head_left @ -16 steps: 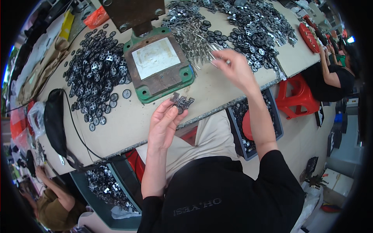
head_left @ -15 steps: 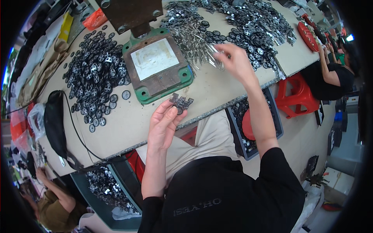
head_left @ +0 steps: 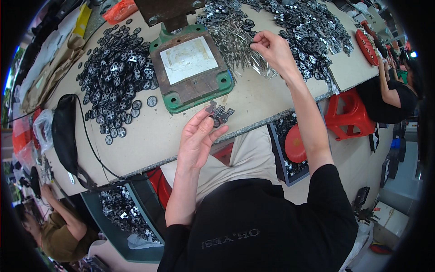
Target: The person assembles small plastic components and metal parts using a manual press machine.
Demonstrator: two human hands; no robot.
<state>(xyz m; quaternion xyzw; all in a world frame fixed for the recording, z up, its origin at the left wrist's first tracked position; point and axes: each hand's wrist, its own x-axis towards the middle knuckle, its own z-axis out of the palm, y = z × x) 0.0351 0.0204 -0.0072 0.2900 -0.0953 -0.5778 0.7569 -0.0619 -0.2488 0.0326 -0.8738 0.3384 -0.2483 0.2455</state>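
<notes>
My left hand point(head_left: 198, 140) pinches a small dark toy-car chassis point(head_left: 219, 114) between thumb and fingers, over the table's near edge. A round wheel shows on the chassis beside my thumb. Out to the right, my right hand point(head_left: 272, 49) is closed in a pinch above the pile of thin metal axles point(head_left: 233, 43). At its fingertips is a dark round edge that looks like a small black wheel point(head_left: 252, 44). Black wheels with silver spokes point(head_left: 307, 68) lie just right of that hand, beside a heap of dark chassis parts point(head_left: 312, 25).
A green-based press point(head_left: 199, 97) with a white pad stands mid-table. Left of it spreads a large wheel pile point(head_left: 115, 77); a black bag point(head_left: 64, 136) lies further left. Bins of parts point(head_left: 152, 213) and a red stool point(head_left: 349, 115) stand below. Other people sit at both sides.
My right hand has gone from blurred, loosely bent fingers over the axles to a closed pinch with a dark round edge at its tips. My left hand still holds the chassis. The view has shifted slightly.
</notes>
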